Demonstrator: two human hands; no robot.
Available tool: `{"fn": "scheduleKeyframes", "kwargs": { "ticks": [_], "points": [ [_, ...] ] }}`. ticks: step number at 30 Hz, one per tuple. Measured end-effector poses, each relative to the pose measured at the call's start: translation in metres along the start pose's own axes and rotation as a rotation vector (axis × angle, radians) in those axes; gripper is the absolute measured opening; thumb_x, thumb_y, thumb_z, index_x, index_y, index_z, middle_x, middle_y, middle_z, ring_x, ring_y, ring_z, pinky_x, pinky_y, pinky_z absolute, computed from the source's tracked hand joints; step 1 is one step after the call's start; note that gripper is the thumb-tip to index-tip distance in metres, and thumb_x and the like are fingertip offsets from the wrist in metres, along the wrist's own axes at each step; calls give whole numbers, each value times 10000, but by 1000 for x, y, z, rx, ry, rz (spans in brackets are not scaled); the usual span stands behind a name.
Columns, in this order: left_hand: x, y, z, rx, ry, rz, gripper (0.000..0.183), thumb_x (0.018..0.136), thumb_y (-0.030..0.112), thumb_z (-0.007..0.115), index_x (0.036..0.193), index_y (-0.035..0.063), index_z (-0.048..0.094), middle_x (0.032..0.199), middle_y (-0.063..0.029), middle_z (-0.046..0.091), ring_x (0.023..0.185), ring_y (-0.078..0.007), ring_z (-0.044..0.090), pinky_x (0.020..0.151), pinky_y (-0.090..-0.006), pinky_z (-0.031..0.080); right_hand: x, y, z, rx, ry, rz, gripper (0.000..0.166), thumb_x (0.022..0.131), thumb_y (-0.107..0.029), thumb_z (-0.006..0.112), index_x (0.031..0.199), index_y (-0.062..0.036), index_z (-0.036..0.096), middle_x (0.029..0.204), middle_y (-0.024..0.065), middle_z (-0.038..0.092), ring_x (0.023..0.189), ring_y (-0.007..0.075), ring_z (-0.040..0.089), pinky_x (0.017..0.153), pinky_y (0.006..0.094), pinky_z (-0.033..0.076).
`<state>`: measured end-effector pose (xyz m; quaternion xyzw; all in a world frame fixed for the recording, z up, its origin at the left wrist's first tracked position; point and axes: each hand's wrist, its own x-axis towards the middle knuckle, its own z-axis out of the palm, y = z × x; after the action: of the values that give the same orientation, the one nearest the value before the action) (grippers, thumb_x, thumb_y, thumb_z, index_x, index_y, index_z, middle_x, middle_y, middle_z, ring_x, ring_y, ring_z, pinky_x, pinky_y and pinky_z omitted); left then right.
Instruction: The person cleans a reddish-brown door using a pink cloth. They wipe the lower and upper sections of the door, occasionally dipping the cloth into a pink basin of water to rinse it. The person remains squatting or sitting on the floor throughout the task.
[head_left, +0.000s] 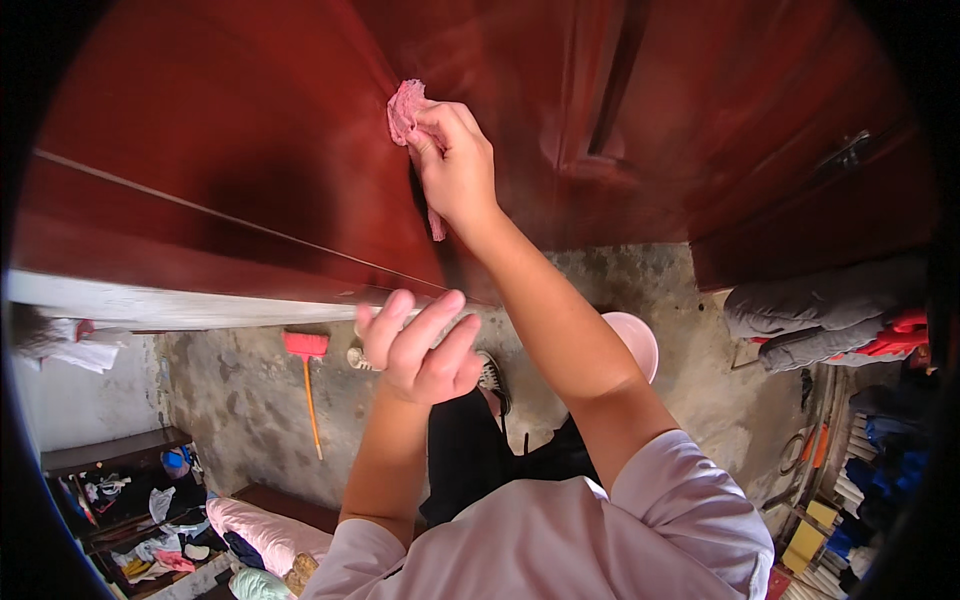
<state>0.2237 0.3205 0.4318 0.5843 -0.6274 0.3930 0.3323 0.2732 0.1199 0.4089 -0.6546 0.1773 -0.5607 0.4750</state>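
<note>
A crumpled pink cloth (406, 114) is pinched in my right hand (456, 161). The cloth touches a glossy dark red panel (247, 97) beside a vertical seam, and a narrow strip of it hangs below my fingers. My left hand (424, 352) is raised lower down, in front of my body, with its fingers half curled and apart. Nothing shows in it. To the right of my right hand is another dark red panel (517, 82) with raised molding and a long dark groove. A metal latch (851, 148) sits farther right.
On the stained concrete floor (247, 397) lies a broom with a red head (306, 344). A pink basin (634, 341) stands partly behind my right forearm. Grey clothing (817, 307) hangs at the right. Cluttered shelves (139, 517) and pink bedding (270, 529) are at lower left.
</note>
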Motion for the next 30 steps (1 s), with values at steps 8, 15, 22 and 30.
{"fn": "scheduleKeyframes", "kwargs": {
  "ticks": [8, 15, 22, 30],
  "points": [
    [-179, 40, 116, -343, -112, -116, 220, 839, 57, 638, 1012, 90, 770, 1233, -126, 665, 1202, -368, 570, 966, -511, 614, -143, 188, -29, -60, -31, 90, 156, 979, 51, 738, 1107, -7, 670, 1271, 160, 746, 1071, 293, 778, 905, 368, 630],
    [-298, 58, 191, -470, -254, -176, 273, 718, -28, 735, 980, 49, 728, 1262, -120, 662, 1002, -320, 682, 808, -457, 617, -245, 319, -39, -93, 1, 206, 172, 977, 56, 729, 1104, -17, 641, 1244, 163, 758, 1063, 318, 779, 905, 379, 627],
    [-330, 71, 215, -597, -534, -254, 297, 704, -19, 728, 996, 38, 736, 1282, -139, 680, 1022, -361, 710, 838, -460, 626, -327, 432, -54, -149, 47, 460, 230, 907, 50, 760, 1051, -55, 616, 1041, 188, 720, 957, 409, 729, 828, 443, 587],
    [-331, 66, 222, -573, -635, -326, 248, 726, 27, 771, 968, 43, 719, 1331, -83, 673, 1091, -309, 696, 900, -438, 605, -279, 376, -53, -43, 11, 438, 229, 987, -198, 825, 1168, -73, 762, 1019, 125, 804, 912, 181, 726, 864, 351, 584]
  ]
}}
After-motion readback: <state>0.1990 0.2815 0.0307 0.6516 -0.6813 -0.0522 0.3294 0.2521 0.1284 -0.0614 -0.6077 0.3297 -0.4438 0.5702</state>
